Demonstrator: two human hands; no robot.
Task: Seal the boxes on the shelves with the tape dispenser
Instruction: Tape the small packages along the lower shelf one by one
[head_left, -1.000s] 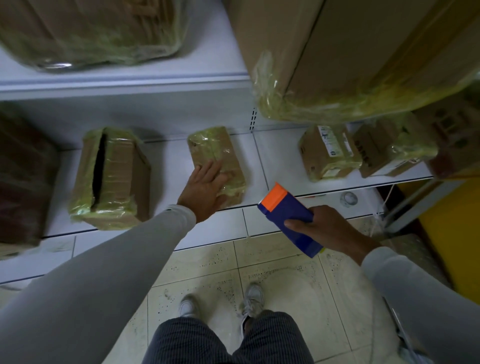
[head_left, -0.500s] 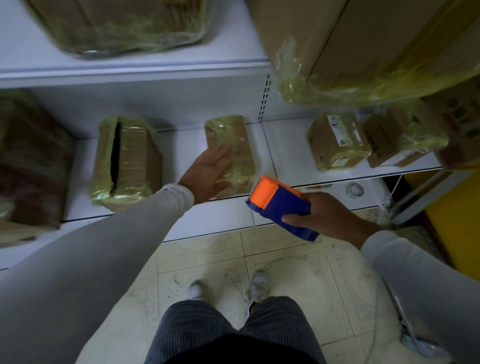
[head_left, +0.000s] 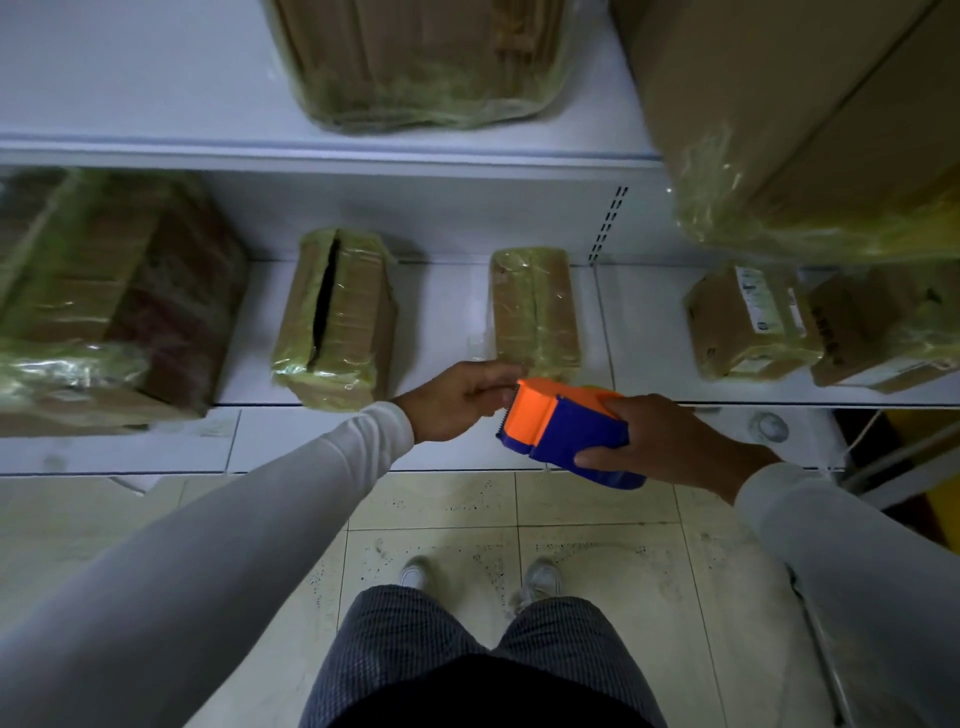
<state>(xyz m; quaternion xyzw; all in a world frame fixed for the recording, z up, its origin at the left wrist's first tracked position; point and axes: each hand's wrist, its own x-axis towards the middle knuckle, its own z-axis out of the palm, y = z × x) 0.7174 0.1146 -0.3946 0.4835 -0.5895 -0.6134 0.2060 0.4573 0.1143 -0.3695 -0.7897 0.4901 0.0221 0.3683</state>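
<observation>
My right hand (head_left: 670, 441) grips a blue tape dispenser (head_left: 566, 436) with an orange front, held just below the lower shelf's front edge (head_left: 467, 404). My left hand (head_left: 457, 400) is at the dispenser's toothed orange end, fingertips pinched together at the tape end there. Directly behind the dispenser a small cardboard box (head_left: 535, 306), wrapped in yellowish tape, lies on the lower shelf. To its left stands a taped box (head_left: 353, 317) with a dark open slit along its top.
A large wrapped box (head_left: 104, 291) fills the lower shelf's left end. Two labelled boxes (head_left: 748, 322) (head_left: 883, 327) sit at the right. Big wrapped boxes (head_left: 415, 57) (head_left: 805, 114) on the upper shelf overhang. My feet stand on the tiled floor (head_left: 597, 519).
My left hand left the small box's top and came back to the dispenser's orange end. My right hand brought the dispenser up and left, closer to the shelf edge.
</observation>
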